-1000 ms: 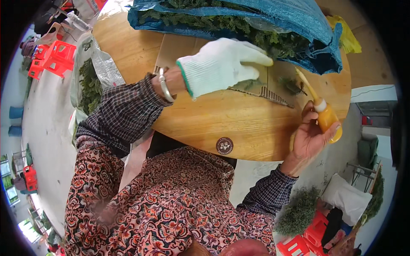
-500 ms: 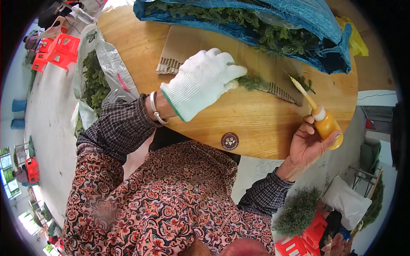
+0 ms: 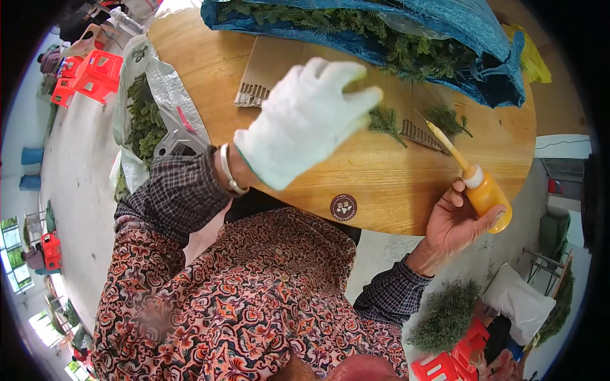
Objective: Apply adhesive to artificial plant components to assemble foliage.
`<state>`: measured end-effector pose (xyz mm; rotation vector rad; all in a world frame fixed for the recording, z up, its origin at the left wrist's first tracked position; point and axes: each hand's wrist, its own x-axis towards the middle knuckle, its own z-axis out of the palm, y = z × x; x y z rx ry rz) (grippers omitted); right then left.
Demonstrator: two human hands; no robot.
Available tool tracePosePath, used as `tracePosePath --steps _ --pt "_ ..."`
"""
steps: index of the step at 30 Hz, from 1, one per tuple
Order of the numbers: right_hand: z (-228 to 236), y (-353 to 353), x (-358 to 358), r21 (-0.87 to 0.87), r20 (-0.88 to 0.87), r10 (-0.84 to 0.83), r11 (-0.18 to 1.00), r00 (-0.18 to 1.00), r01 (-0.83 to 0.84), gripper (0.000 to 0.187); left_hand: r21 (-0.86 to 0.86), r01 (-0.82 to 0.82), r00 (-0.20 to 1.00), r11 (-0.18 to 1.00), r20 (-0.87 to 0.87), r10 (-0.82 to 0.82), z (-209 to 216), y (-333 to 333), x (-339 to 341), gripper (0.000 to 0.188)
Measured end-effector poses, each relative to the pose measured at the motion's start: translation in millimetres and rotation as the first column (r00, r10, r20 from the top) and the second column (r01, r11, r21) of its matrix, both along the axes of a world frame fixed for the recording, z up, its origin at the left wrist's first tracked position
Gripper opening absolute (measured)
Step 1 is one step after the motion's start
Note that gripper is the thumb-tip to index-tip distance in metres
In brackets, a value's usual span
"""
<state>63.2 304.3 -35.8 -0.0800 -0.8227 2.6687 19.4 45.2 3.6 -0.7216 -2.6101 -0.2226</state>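
My left hand [image 3: 305,124], in a white knit glove, hovers over the cardboard sheet [image 3: 273,63] on the wooden table. It is slightly smeared by motion, but its fingers look spread with nothing between them. Just right of the fingertips, a small green fir sprig [image 3: 386,126] lies by the cardboard's torn corrugated edge. Another fir sprig [image 3: 448,120] rests farther right on the cardboard. My bare right hand [image 3: 451,219] is wrapped around an orange squeeze bottle [image 3: 488,195] at the table's right front edge. The bottle's long yellow nozzle, with a thin needle-like tip, points up-left toward the sprigs.
A blue woven bag [image 3: 508,70] stuffed with fir branches [image 3: 419,54] spans the table's far side. Left of the wooden table [image 3: 216,127] stands a white sack [image 3: 171,89] of greenery. Red stools [image 3: 98,75] are on the floor at left, others lower right beside a green bushy pile [image 3: 445,314].
My left hand's fingers have parted and moved off the fir sprig, which now lies loose. My right hand and the squeeze bottle have dropped slightly toward me.
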Motion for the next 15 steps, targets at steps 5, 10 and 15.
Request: tracePosePath --steps 5,10,15 --pt "0.6 -2.7 -1.8 0.002 0.011 -0.009 1.000 1.000 0.009 0.059 0.023 -0.013 0.987 1.000 0.158 0.009 -7.0 9.0 10.4 0.052" --pt "3.1 -8.5 -2.4 0.081 0.053 -0.060 0.995 0.997 0.056 0.062 0.100 0.066 0.991 0.993 0.106 -0.077 -25.9 5.7 10.7 0.058" --pt "2.6 -17.9 -2.9 0.221 0.079 -0.172 0.963 0.982 0.151 0.064 0.134 0.115 0.991 0.984 0.051 -0.123 -29.9 -0.1 12.8 0.059"
